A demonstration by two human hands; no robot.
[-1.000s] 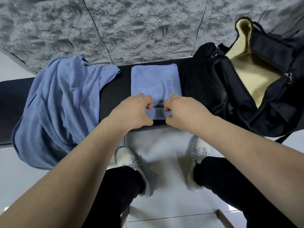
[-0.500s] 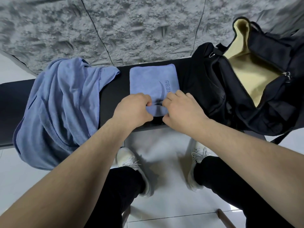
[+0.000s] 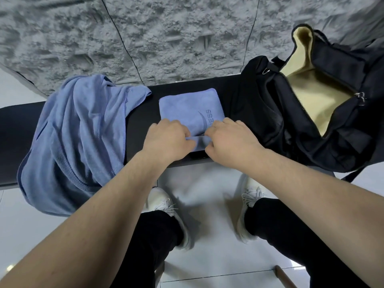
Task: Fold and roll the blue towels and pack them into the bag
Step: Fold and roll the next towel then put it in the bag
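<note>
A folded blue towel with a printed logo lies flat on the black bench, its near end turned into a small roll. My left hand and my right hand sit side by side on that near end, fingers curled around the roll. Their fingertips are hidden behind the knuckles. A heap of unfolded blue towels lies to the left and hangs over the bench's front edge. The black bag stands at the right, unzipped, its tan lining showing.
A rough grey wall rises right behind the bench. Below the bench's front edge is pale tiled floor, with my legs in black trousers and white shoes. The bag's side presses close to the folded towel's right edge.
Both hands have moved away from me along the towel, and the roll at its near end has grown; less of the logo shows.
</note>
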